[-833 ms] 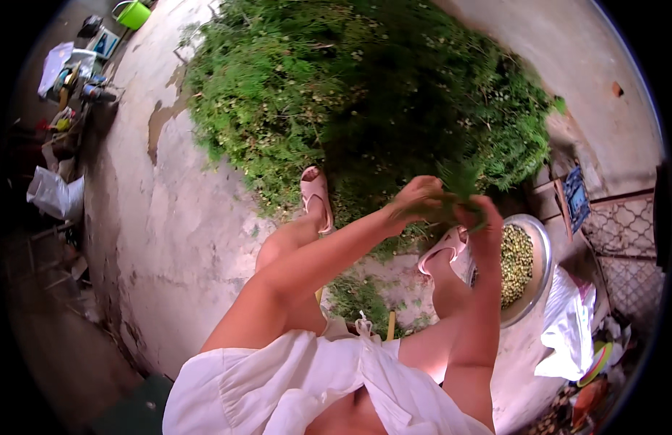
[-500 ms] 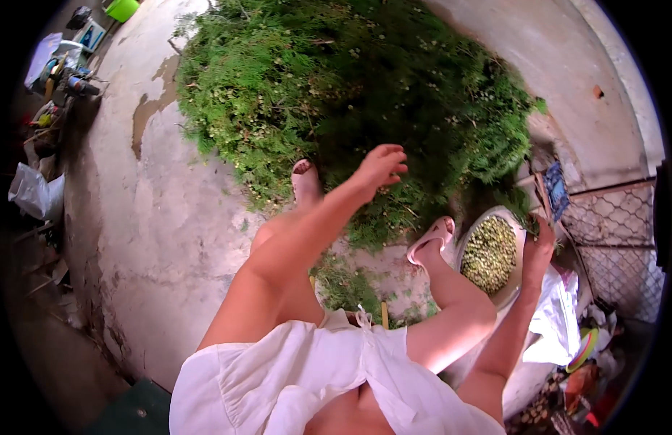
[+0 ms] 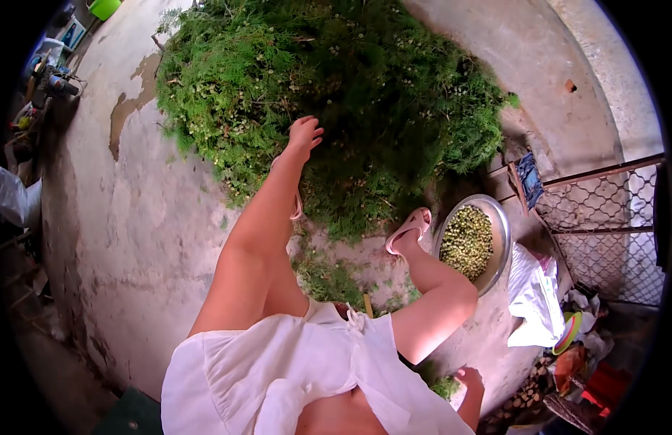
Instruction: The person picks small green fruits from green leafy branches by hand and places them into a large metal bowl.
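One heap of conifer branches (image 3: 238, 90) lies ahead; your left hand (image 3: 305, 135), fingers apart, is over it. Your right hand (image 3: 471, 382) is beside a green sprig (image 3: 444, 387); grip cannot be told. Green cones (image 3: 466, 243) lie in the metal basin (image 3: 502, 246) to your right.

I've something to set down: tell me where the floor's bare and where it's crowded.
Widest bare patch: the floor on the left, between the green heap, the left arm and the white bag. A second lies upper right, between heap and mesh panel, bar a reddish lump. Crowded: the right, around the basin and white sack; leafy scraps lie between the legs.
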The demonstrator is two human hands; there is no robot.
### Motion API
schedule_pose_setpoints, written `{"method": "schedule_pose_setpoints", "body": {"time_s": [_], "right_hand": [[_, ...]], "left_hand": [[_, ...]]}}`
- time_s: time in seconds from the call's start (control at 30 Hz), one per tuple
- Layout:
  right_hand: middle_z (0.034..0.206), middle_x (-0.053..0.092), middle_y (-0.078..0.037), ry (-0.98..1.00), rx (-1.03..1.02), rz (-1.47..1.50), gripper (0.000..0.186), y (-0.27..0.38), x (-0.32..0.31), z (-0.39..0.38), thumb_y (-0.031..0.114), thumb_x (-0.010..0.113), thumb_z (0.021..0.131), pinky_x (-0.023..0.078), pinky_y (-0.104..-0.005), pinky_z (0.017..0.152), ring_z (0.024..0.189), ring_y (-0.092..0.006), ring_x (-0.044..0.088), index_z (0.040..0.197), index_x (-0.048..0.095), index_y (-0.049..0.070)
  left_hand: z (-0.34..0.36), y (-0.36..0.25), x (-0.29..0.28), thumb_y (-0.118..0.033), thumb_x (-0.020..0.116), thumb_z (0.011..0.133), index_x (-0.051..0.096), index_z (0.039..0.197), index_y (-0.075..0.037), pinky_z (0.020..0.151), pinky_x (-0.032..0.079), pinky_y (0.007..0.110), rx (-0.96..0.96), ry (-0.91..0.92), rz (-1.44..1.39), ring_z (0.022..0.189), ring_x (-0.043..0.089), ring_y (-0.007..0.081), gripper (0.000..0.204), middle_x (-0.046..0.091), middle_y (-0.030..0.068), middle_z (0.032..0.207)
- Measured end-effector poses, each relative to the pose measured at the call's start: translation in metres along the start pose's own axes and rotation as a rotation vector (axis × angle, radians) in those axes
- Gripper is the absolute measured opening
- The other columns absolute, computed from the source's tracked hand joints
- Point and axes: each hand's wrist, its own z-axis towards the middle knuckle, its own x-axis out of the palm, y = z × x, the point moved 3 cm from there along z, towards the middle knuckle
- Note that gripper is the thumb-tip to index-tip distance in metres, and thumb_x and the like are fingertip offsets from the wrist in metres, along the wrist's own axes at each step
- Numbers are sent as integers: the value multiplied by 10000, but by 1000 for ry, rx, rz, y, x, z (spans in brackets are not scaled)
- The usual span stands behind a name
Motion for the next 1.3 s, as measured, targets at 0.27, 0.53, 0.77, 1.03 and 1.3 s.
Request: {"method": "schedule_pose_setpoints", "body": {"time_s": [0.27, 0.53, 0.77, 1.03, 1.3], "right_hand": [[1043, 570, -163, -973, -167, 408, 282, 92, -137, 7, 63, 529, 786, 427, -390, 825, 940, -318, 548, 1063, 545, 9], [949, 592, -159, -1523, -407, 525, 231, 183, -276, -78, -49, 422, 830, 462, -408, 747, 836, -338, 570, 1010, 557, 3], [859, 608, -151, -1239, -816, 459, 266, 241, -274, -66, -109, 471, 684, 478, -379, 705, 802, -304, 590, 915, 574, -26], [835, 612, -126, -1176, -882, 515, 254, 276, -280, -60, -95, 514, 654, 485, -351, 647, 736, -279, 591, 861, 608, 18], [805, 620, -55, -1202, -981, 553, 188, 287, -260, -88, -34, 580, 645, 491, -316, 600, 671, -226, 596, 798, 641, 57]], "left_hand": [[68, 22, -12, -186, 583, 776, 511, 1136, -95, 651, 455, 342, -96, -164, 269, 803, 555, 188, 378, 563, 73, 969], [121, -67, 28, -202, 686, 695, 243, 1331, -172, 797, 461, 418, 611, -420, 1281, 1096, 453, 342, 775, 206, 160, 1387], [179, -61, 31, -140, 527, 795, 458, 1144, -198, 691, 484, 472, 1050, -458, 2094, 1150, 370, 319, 360, 347, 93, 1285], [165, -37, 31, -86, 550, 730, 495, 966, -144, 584, 523, 337, 1050, -208, 2143, 977, 467, 303, 249, 513, 61, 892], [74, -26, 55, -128, 547, 717, 488, 892, -134, 501, 501, 287, 1291, -86, 2095, 849, 501, 244, 184, 494, 44, 806]]}}
